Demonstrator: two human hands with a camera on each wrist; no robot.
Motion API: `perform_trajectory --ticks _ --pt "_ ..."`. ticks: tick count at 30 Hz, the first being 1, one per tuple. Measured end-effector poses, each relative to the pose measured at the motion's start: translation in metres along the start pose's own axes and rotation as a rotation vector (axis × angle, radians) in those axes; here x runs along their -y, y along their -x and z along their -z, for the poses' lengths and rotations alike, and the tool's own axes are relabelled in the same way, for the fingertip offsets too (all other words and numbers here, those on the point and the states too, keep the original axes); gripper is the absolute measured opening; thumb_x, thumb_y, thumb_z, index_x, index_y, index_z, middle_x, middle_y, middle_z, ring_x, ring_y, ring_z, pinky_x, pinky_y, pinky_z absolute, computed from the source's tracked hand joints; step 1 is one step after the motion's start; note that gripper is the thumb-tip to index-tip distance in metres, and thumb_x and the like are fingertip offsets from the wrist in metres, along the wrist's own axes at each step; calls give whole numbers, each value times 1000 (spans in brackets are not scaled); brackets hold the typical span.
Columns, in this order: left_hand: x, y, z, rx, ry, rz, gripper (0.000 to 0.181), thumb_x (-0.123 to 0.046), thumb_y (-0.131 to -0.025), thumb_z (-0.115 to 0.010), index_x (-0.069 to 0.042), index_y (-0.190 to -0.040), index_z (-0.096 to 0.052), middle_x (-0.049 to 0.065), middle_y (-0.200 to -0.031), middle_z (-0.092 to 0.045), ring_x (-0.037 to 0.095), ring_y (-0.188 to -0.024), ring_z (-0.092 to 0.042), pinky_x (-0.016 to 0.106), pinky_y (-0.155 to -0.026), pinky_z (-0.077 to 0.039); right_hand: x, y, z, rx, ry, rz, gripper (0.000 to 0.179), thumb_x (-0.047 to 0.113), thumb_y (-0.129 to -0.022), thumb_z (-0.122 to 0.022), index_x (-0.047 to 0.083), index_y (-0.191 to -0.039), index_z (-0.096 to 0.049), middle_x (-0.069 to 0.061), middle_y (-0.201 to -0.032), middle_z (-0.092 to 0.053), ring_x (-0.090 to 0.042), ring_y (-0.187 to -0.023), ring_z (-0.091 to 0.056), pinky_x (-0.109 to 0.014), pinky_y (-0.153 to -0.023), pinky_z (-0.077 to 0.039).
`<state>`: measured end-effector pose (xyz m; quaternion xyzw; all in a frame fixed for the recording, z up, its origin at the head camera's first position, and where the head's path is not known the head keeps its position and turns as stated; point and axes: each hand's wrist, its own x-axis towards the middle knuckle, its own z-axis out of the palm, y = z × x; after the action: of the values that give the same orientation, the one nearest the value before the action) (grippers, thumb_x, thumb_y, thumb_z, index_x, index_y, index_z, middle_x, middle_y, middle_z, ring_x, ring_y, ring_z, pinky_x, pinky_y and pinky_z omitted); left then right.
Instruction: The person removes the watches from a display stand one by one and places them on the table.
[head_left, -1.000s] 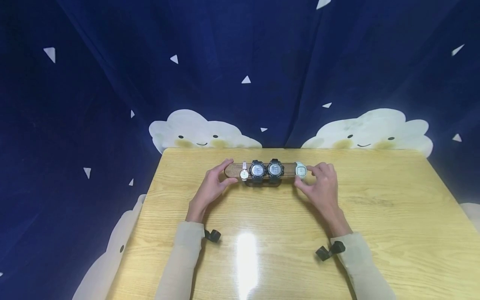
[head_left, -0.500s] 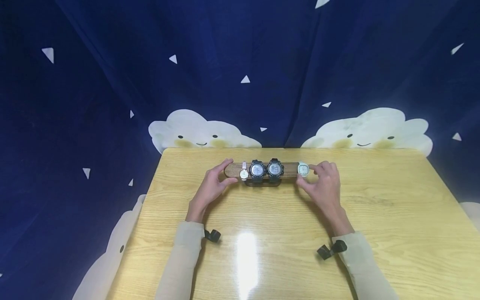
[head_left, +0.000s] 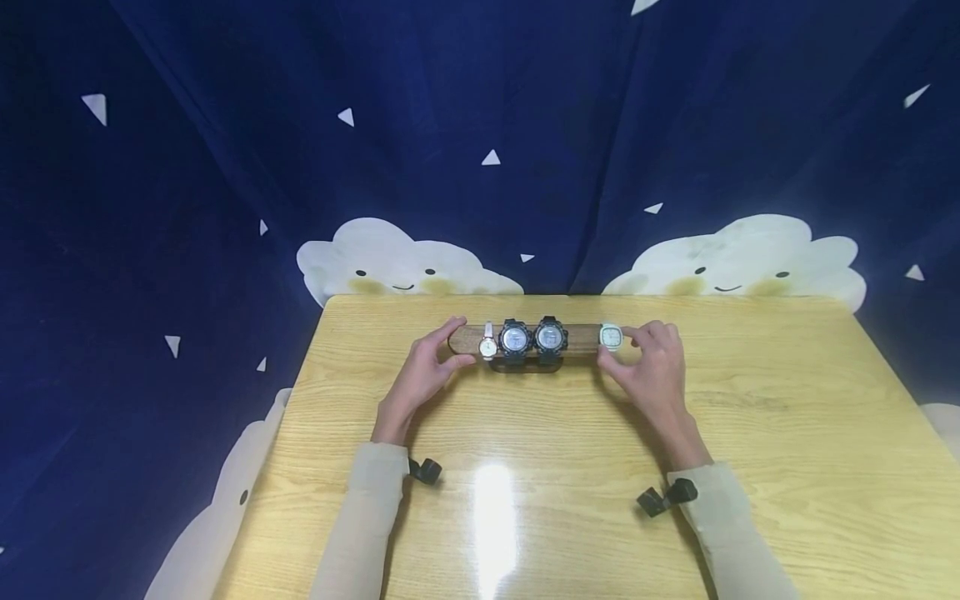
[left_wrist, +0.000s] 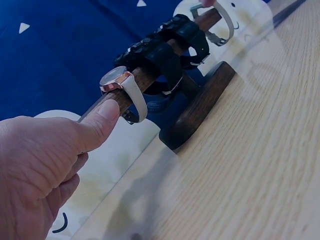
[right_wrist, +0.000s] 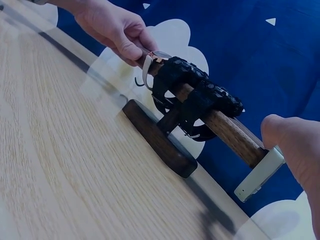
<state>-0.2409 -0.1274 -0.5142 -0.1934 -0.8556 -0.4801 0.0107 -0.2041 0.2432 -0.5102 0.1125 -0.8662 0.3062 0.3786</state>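
Note:
A wooden T-shaped watch stand (head_left: 582,341) bears several watches on its bar. My left hand (head_left: 422,372) grips the bar's left end, thumb on the near side. Beside that thumb sits a small rose-gold watch (left_wrist: 115,77) with a pale strap. Two chunky black watches (head_left: 515,339) hang around the middle of the bar. With thumb and fingers my right hand (head_left: 654,377) pinches a pale mint square watch (head_left: 611,336) at the bar's right end. In the right wrist view that watch's case (right_wrist: 257,175) is tilted, face turned outward, right at the bar's tip.
The stand's dark base (right_wrist: 157,140) rests on a light wood table (head_left: 555,433) near its back edge. Behind rises a navy curtain (head_left: 465,100) with white clouds and triangles. Small black devices (head_left: 426,472) are worn at both wrists.
My right hand has drawn the mint watch rightward along the bar to its end. The left hand, the stand and the other watches stay where they were.

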Motion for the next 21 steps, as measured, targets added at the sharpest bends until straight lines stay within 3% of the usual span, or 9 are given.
perform_trajectory --ticks 21 --pt "-1 0 0 1 -10 20 70 -24 -91 -80 -15 -155 -51 16 -160 -46 32 -150 -41 48 -125 -32 -6 -1 5 21 29 -38 43 27 -75 -82 -9 -99 -77 -19 -80 -59 -35 -79 -45 -38 -70 -33"
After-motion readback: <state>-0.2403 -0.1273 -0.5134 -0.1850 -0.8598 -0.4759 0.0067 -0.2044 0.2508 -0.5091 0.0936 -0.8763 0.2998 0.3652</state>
